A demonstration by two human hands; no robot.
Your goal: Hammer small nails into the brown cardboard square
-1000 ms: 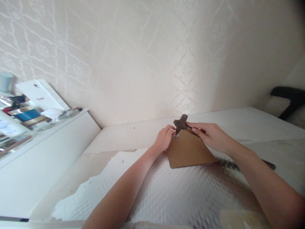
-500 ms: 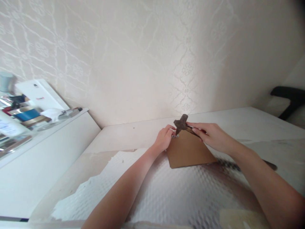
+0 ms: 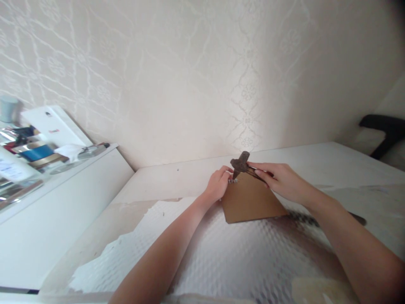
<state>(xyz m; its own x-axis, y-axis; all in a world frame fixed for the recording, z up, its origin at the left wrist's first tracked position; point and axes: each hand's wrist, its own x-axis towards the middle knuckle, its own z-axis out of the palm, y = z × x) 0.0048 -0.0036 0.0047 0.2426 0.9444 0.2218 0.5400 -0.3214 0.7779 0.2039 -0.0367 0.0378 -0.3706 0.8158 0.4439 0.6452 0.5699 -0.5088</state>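
My right hand (image 3: 275, 177) is closed round the handle of a hammer (image 3: 241, 162) with a dark, worn metal head. The hammer head hangs over the far left corner of a brown cardboard piece (image 3: 251, 200). At that corner, my left hand (image 3: 219, 183) has its fingers bent and drawn together, close to the hammer's pointed end. Small silvery bits (image 3: 233, 181) lie by those fingertips; they are too small to name. Whatever the left fingers pinch is hidden. The cardboard rests on a white textured sheet (image 3: 139, 249).
To the left stands a white cabinet (image 3: 72, 202) with a white box (image 3: 60, 126), a blue roll (image 3: 38, 153) and other clutter on top. A patterned wall (image 3: 190, 84) rises behind the table (image 3: 177, 175). A dark tool (image 3: 357, 218) lies partly behind my right forearm. A black chair part (image 3: 384, 124) is at right.
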